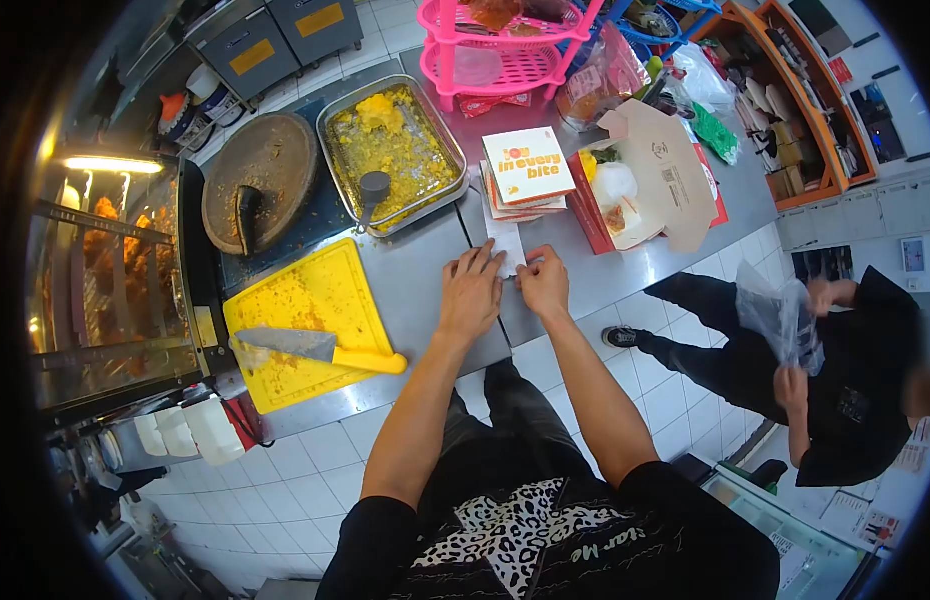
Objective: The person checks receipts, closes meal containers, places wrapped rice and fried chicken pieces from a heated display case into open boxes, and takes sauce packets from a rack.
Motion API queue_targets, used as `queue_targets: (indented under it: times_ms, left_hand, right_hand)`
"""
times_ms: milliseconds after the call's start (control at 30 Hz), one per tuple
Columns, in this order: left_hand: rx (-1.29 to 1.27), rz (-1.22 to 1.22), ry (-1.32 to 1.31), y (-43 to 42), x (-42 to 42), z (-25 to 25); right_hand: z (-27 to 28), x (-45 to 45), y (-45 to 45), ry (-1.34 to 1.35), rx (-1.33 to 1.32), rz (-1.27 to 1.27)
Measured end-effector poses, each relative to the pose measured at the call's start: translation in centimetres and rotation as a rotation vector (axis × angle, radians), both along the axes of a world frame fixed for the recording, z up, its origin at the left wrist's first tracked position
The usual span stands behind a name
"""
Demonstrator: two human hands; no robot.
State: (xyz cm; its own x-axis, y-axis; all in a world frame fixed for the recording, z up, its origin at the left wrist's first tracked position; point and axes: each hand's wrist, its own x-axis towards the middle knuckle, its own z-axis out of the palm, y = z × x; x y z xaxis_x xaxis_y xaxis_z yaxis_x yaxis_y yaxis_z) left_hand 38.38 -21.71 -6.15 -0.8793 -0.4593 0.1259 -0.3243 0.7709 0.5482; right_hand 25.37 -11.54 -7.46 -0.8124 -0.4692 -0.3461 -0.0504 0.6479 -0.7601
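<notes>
A white paper slip (506, 246) lies on the steel table, its far end reaching to a stack of small printed boxes (530, 170). My left hand (472, 292) rests flat with fingers stretched out, the fingertips at the slip's left edge. At the slip's near right corner, my right hand (543, 282) has its fingers curled, with thumb and forefinger pinching the paper. Right of the stack stands an open red takeaway box (590, 212) with white rice, something yellow and greens inside; its lid (665, 175) is folded back.
To the left lie a yellow cutting board (315, 265) with a knife (303, 345), a round stone mortar (270, 150) and a steel tray (445, 195) of yellow food with a scoop (373, 190). Pink baskets (505, 75) stand behind. A co-worker (845, 380) handles a plastic bag at right.
</notes>
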Motion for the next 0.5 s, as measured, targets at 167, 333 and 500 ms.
queue_targets:
  times_ms: [167, 333, 500]
  left_hand:
    - [-0.018, -0.009, -0.024, 0.7, 0.3, 0.3]
    - [-0.037, -0.008, -0.037, 0.9, 0.8, -0.2]
    - [-0.054, 0.006, -0.089, 1.4, 1.0, -0.2]
  right_hand:
    - [2.8, 1.8, 0.3, 0.437, 0.126, 0.084]
    - [3.0, 0.7, -1.2, 0.496, -0.088, 0.445]
    - [6.3, -0.2, -3.4, 0.433, 0.371, 0.658]
